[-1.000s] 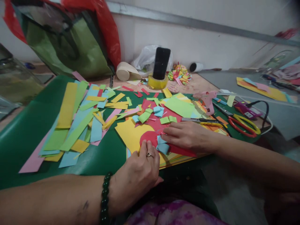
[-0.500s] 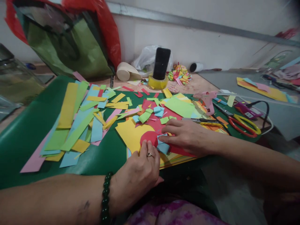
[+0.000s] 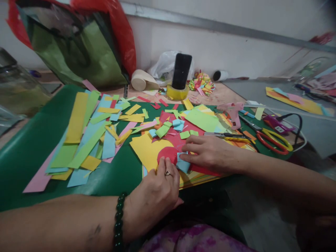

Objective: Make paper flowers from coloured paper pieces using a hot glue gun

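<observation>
Under the fingertips of my left hand [image 3: 160, 189], which wears a ring, lies a red paper circle [image 3: 167, 153]; the fingers are pressed together on its lower edge. A folded blue paper strip [image 3: 183, 165] sits against the circle's right side. My right hand [image 3: 207, 154] has its fingertips on this strip, pinching it; its thumb is hidden. Beneath both hands are a yellow sheet [image 3: 144, 148] and a larger red sheet [image 3: 164, 120]. Just beyond, small folded green pieces [image 3: 163, 130] and blue pieces [image 3: 177, 124] rest on the red sheet.
Coloured paper strips [image 3: 76, 119] spread over the green mat [image 3: 23, 161] at left. To the right lie a pink glue gun [image 3: 232, 113], a utility knife [image 3: 225, 134], scissors [image 3: 273, 140] and a purple plug adapter [image 3: 278, 124]. A phone [image 3: 182, 71] stands in a yellow tape roll [image 3: 177, 93].
My right fingertips have shifted slightly at the folded blue strip, which shows at a slightly different angle. My left hand stays on the red circle.
</observation>
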The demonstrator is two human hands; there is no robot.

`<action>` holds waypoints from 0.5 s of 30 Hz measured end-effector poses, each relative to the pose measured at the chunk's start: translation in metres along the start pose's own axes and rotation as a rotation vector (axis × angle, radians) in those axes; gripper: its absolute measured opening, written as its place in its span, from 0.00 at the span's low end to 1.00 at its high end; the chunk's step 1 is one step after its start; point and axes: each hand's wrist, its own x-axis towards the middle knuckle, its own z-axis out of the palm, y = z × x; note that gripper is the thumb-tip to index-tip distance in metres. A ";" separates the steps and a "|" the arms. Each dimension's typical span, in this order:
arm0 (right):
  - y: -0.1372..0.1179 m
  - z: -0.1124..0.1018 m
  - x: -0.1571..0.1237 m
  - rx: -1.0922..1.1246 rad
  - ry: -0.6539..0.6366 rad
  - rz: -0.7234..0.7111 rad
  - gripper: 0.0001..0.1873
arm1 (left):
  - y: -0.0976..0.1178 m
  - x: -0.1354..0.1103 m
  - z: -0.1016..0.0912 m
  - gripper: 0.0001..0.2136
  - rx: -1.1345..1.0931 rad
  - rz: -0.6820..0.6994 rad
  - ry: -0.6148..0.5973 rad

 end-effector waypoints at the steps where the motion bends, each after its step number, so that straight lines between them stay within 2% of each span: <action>1: 0.000 0.000 0.000 -0.003 -0.008 -0.001 0.12 | -0.001 0.000 -0.001 0.37 0.000 0.004 -0.001; 9: 0.000 0.000 0.001 0.044 -0.047 0.001 0.12 | -0.001 0.000 -0.002 0.35 0.005 0.012 -0.066; 15: 0.001 -0.007 0.002 0.062 -0.030 0.014 0.14 | 0.001 0.000 0.002 0.37 0.020 -0.003 -0.020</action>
